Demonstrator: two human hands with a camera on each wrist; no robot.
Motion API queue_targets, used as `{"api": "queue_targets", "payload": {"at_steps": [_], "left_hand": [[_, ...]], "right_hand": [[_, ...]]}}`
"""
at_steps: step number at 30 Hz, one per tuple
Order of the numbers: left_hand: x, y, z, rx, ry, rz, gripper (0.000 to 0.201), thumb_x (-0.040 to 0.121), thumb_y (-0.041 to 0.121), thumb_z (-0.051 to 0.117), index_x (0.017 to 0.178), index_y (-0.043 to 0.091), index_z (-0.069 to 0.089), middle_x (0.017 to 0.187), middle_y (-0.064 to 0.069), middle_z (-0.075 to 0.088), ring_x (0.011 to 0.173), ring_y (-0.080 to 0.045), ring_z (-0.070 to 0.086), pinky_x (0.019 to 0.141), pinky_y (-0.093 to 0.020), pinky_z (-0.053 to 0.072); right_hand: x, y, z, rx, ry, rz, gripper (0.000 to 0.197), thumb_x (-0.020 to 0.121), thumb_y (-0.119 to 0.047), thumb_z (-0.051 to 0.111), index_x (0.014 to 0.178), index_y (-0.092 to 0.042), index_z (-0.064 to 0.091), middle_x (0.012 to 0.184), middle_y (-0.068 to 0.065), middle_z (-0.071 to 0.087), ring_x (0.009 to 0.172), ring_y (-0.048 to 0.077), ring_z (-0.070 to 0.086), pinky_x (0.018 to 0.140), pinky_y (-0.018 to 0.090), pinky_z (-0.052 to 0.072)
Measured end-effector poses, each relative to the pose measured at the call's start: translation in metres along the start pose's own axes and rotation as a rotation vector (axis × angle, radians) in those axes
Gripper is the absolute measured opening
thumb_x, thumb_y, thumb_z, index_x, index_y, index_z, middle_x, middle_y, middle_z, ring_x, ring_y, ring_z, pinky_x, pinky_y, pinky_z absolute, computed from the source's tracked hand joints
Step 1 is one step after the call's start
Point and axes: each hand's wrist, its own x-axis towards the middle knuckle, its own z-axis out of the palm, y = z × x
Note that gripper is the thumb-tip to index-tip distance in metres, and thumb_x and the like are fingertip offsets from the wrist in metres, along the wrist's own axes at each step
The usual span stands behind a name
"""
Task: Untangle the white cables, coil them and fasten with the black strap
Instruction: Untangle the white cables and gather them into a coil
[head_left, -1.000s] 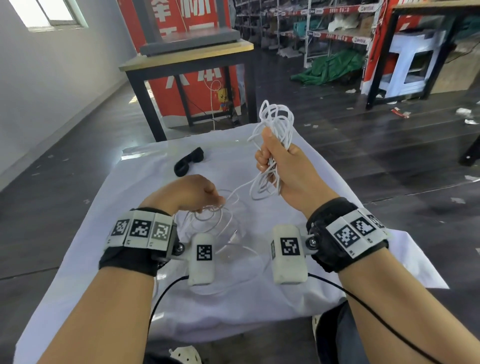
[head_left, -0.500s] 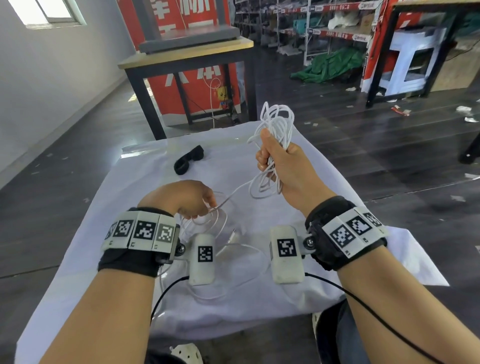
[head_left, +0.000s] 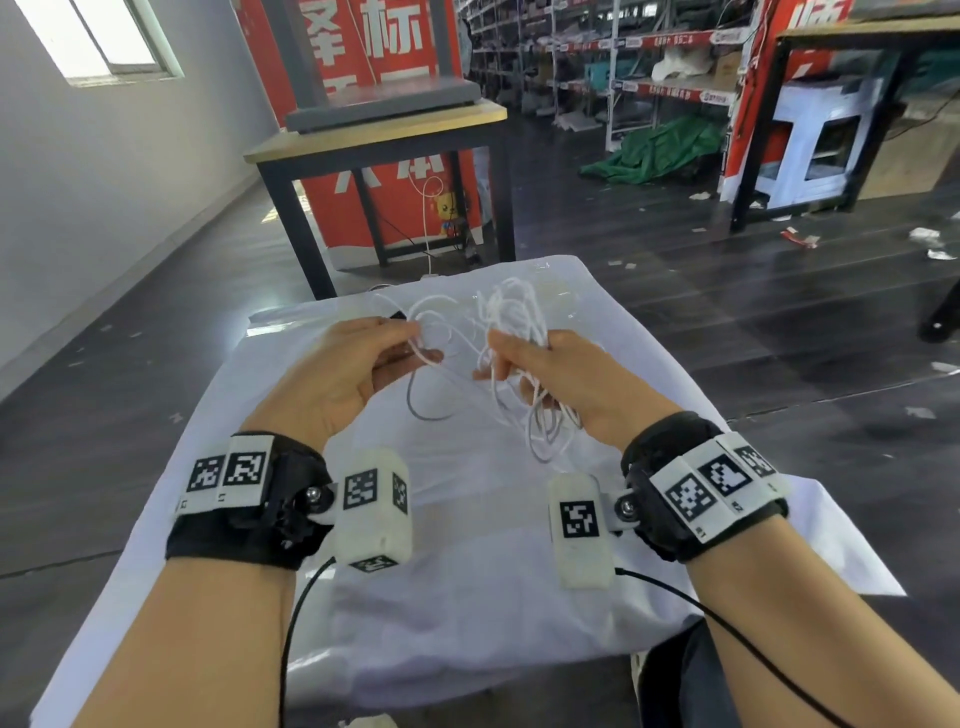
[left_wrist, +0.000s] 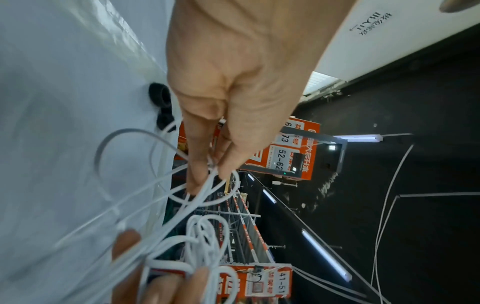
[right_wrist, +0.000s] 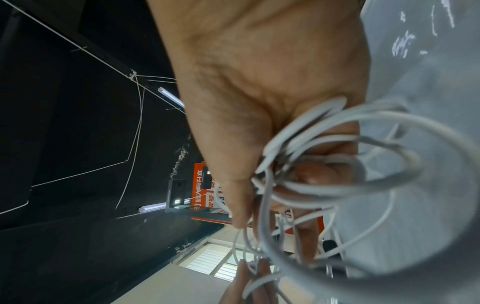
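A tangle of thin white cables hangs between my two hands above the white cloth on the table. My right hand grips the bunched loops, and more loops dangle below its palm. Thumb and fingers of my left hand pinch strands of the same cables, just left of the bundle. The black strap lies rolled on the cloth beyond my left hand. In the head view only a sliver of the strap shows past the fingers.
A dark-framed table with a wooden top stands just beyond the cloth, in front of a red banner. Shelving racks and a green tarp lie at the back right. Dark floor surrounds the table.
My right hand has lowered the cable bundle from its raised position. My left hand has lifted off the cloth and moved forward to pinch strands beside it.
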Motion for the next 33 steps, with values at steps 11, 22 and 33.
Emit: {"api": "queue_targets", "payload": {"at_steps": [11, 22, 33], "left_hand": [[0.011, -0.004, -0.016, -0.264, 0.451, 0.177, 0.014, 0.099, 0.007, 0.045, 0.085, 0.010, 0.048, 0.073, -0.002, 0.050, 0.047, -0.003, 0.054, 0.047, -0.013, 0.043], [0.023, -0.026, -0.032, 0.181, 0.557, 0.008, 0.069, 0.086, 0.012, 0.050, 0.150, 0.014, 0.022, 0.146, -0.009, 0.031, 0.115, -0.019, 0.046, 0.085, -0.033, 0.043], [0.011, -0.026, 0.005, 0.835, -0.151, 0.296, 0.022, 0.091, 0.033, 0.061, 0.112, 0.029, 0.066, 0.110, 0.010, 0.067, 0.103, -0.009, 0.061, 0.094, -0.028, 0.046]], "right_hand": [[0.005, 0.005, -0.004, 0.075, 0.348, 0.051, 0.037, 0.096, -0.034, 0.053, 0.065, -0.014, 0.058, 0.068, -0.005, 0.056, 0.054, 0.007, 0.045, 0.045, 0.010, 0.039], [0.010, 0.013, -0.002, 0.150, 0.373, 0.024, 0.042, 0.095, -0.041, 0.052, 0.068, -0.011, 0.062, 0.071, 0.000, 0.058, 0.057, 0.012, 0.043, 0.047, 0.013, 0.039], [0.006, 0.007, 0.007, 0.053, 0.140, -0.105, 0.041, 0.096, -0.039, 0.051, 0.062, -0.017, 0.057, 0.086, -0.003, 0.072, 0.050, 0.006, 0.048, 0.053, 0.012, 0.044]]}}
